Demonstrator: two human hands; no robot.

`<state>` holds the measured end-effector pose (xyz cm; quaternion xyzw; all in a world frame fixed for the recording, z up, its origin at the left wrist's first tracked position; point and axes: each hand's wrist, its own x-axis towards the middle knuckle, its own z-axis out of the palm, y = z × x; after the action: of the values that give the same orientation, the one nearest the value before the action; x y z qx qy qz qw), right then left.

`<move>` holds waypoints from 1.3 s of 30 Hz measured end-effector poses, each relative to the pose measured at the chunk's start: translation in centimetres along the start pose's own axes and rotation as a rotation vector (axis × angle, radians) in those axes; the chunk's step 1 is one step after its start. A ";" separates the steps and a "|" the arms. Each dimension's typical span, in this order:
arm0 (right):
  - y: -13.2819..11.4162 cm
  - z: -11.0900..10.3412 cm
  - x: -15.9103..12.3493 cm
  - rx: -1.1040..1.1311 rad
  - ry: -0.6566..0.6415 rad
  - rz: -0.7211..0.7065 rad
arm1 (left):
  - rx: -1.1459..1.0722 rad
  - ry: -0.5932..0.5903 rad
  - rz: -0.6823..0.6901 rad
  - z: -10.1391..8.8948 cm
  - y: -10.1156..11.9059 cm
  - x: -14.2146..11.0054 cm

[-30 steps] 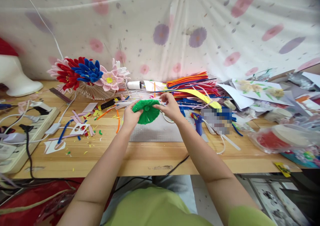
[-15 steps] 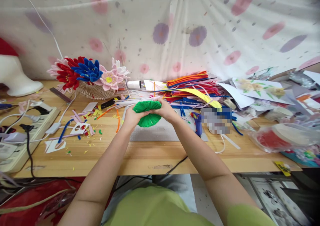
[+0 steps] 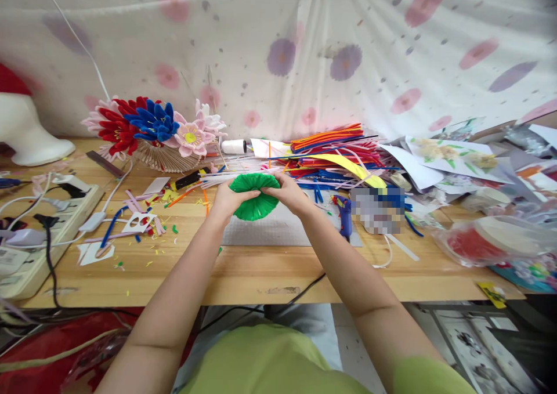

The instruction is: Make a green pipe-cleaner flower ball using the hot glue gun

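A round green disc of fuzzy pipe cleaners [image 3: 255, 208], with ribs running out from its middle, is held up over the grey cutting mat [image 3: 278, 234]. My left hand [image 3: 230, 199] grips its left side, thumb laid across the front toward the centre. From the right, my right hand [image 3: 288, 192] grips it too, its thumb near the middle. The fingers behind the disc are mostly hidden. Close behind the hands lie white pipe cleaners [image 3: 217, 177].
A blue glue gun [image 3: 345, 214] lies right of the mat. Bundles of coloured pipe cleaners [image 3: 326, 138] lie at the back. Fuzzy flowers on a fan [image 3: 156, 124] stand back left. A power strip [image 3: 47, 243], scraps [image 3: 139, 223] and a wrapped red roll [image 3: 478, 240] flank the work area.
The green disc has tilted slightly, so its face shows rounder. Both thumbs have shifted a little on its front. Both hands still hold it in nearly the same place.
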<state>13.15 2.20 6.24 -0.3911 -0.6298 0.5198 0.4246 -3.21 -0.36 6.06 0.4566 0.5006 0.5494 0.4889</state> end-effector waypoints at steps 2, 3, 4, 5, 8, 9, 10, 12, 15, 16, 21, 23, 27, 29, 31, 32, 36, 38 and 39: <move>0.2 0.3 0.0 -0.004 0.014 -0.013 | 0.041 0.050 0.037 0.0 -0.2 0.1; 0.3 0.4 0.0 0.012 0.008 -0.013 | 0.068 0.071 0.055 0.0 -0.3 0.1; 0.4 0.4 0.0 0.034 -0.001 -0.006 | 0.099 0.085 0.070 -0.1 -0.5 0.2; 0.4 0.4 0.0 0.059 -0.012 0.006 | 0.131 0.095 0.084 -0.2 -0.6 0.2; 0.5 0.4 -0.2 0.121 -0.026 0.038 | 0.200 0.107 0.108 -0.5 -1.0 0.5; 0.6 0.4 -0.2 0.130 -0.022 0.044 | 0.209 0.109 0.107 -0.6 -1.1 0.6; 0.6 0.4 -0.2 0.135 -0.016 0.047 | 0.210 0.108 0.104 -0.7 -1.2 0.6; 0.6 0.5 -0.3 0.143 -0.007 0.050 | 0.203 0.101 0.089 -0.7 -1.3 0.7; 0.6 0.6 -0.2 0.166 -0.010 0.049 | 0.180 0.094 0.071 -0.3 -1.1 0.6; 0.7 0.6 -0.2 0.173 -0.004 0.048 | 0.164 0.083 0.069 -0.2 -0.8 0.4; 1.3 0.3 -0.2 0.266 0.097 0.032 | 0.002 -0.079 -0.020 -0.7 0.6 -0.2; 1.7 -0.1 -0.4 0.366 0.122 0.052 | -0.047 -0.150 -0.129 -1.7 0.9 -0.2; 2.7 -1.2 -0.8 0.535 0.098 0.165 | 0.169 -0.017 0.036 -3.3 0.5 -0.1; 3.2 -1.5 -0.9 0.602 0.060 0.225 | 0.329 -0.032 0.189 -3.0 0.2 -0.3; 3.6 -1.6 -0.9 0.653 0.029 0.275 | 0.402 -0.122 0.261 -1.9 -0.2 -0.7; 3.8 -1.6 -0.8 0.665 0.019 0.302 | 0.400 -0.144 0.252 -1.2 -0.4 -0.9; 4.2 -1.8 -0.5 0.679 0.040 0.390 | 0.322 -0.164 0.152 1.7 -1.2 -0.8; 4.1 -2.1 -0.4 0.676 0.071 0.386 | 0.212 -0.135 0.068 2.6 -1.3 -0.5; 4.1 -2.3 -0.4 0.669 0.085 0.374 | 0.143 -0.134 0.011 3.0 -1.4 -0.3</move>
<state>15.66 3.24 2.40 -0.3602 -0.3250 0.7484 0.4523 -0.13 -0.31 4.95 0.5288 0.5020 0.4832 0.4846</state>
